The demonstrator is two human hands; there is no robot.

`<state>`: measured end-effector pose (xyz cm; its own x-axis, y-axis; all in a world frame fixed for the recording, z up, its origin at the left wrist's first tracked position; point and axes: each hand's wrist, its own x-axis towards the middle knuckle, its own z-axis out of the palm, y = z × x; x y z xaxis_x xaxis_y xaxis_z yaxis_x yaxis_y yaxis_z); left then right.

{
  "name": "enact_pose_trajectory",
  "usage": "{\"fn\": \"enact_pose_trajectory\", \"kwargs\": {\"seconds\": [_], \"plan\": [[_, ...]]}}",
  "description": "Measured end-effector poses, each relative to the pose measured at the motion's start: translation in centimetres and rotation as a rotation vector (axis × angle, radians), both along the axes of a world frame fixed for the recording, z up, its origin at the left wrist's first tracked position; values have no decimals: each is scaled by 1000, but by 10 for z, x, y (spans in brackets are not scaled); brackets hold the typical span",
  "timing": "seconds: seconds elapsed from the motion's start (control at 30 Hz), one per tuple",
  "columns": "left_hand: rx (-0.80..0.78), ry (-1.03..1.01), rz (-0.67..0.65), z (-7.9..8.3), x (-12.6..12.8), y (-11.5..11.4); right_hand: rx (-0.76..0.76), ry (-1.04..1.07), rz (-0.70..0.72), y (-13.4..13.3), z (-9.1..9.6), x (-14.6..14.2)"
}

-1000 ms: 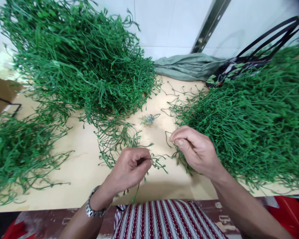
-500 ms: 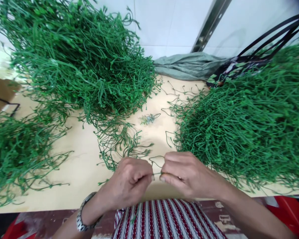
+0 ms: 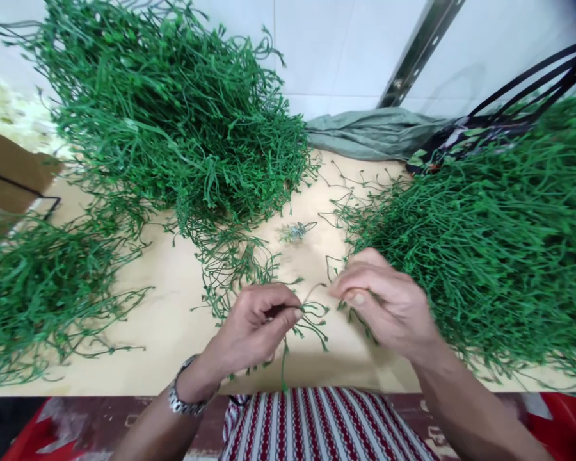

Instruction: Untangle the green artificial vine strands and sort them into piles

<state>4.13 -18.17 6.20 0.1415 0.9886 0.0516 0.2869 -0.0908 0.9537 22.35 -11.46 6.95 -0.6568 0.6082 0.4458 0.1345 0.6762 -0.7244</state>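
My left hand (image 3: 259,323) pinches a small bunch of thin green artificial stems (image 3: 314,314) between thumb and forefinger. Their knobbed ends fan out to the right, and a few hang below the fingers. Just to the right, my right hand (image 3: 384,298) is raised with curled fingers close to one thin stem's tip. Some green ends show under its palm; I cannot tell whether it grips them. Beyond the left hand lies a loose scatter of the same stems (image 3: 235,256). A small grey-green sprig (image 3: 295,232) rests on the table past both hands.
Large heaps of green stems stand at the back left (image 3: 173,121) and on the right (image 3: 499,250), with a smaller heap (image 3: 48,288) at the left. A grey-green cloth (image 3: 365,134) and a dark bag (image 3: 441,147) lie against the wall. A cardboard box (image 3: 14,166) is at far left.
My hands have moved apart; the right one has gone up and right. Fanned stem ends now show beyond my left fingertips. The view has shifted slightly.
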Motion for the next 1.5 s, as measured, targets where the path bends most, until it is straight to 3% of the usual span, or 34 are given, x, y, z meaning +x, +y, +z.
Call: {"fn": "enact_pose_trajectory", "kwargs": {"seconds": [0.1, 0.23, 0.33, 0.47, 0.6, 0.73, 0.83, 0.97, 1.07, 1.13, 1.2, 1.27, 1.37, 1.43, 1.5], "plan": [[-114, -174, 36, -12, 8, 4, -252, 83, -21, -3, -19, -19], [-163, -344, 258, -22, 16, 2, -501, 63, -106, -14, -37, -31], [-135, -352, 387, -27, 21, 1, -518, 17, -99, -21, -42, -33], [-33, -336, 403, -34, 24, 3, -437, -41, -14, -23, -41, -30], [20, -113, 202, -32, 15, 2, -295, -193, 73, -19, -36, -23], [106, 338, -29, -18, 5, -6, -42, -465, 121, -18, -26, -14], [214, 539, -162, -5, 3, -13, 120, -597, 156, -22, -16, -9], [279, 546, -396, 12, 0, -18, 194, -528, 339, -27, -5, -1], [262, 416, -572, 20, -7, -17, 168, -462, 479, -23, 1, 9], [198, 283, -602, 21, -12, -14, 98, -413, 530, -17, 5, 17], [78, 107, -496, 18, -15, -9, 42, -362, 505, -8, 7, 22], [-49, -84, -290, 10, -14, -2, 33, -312, 392, 0, 5, 24], [-147, -355, -29, -4, -9, 9, -60, -217, 103, 4, -5, 18], [-209, -513, 64, -12, -5, 14, -208, -136, -103, 3, -14, 9], [-289, -620, 115, -17, -2, 18, -307, -96, -208, 0, -21, 0]]}}
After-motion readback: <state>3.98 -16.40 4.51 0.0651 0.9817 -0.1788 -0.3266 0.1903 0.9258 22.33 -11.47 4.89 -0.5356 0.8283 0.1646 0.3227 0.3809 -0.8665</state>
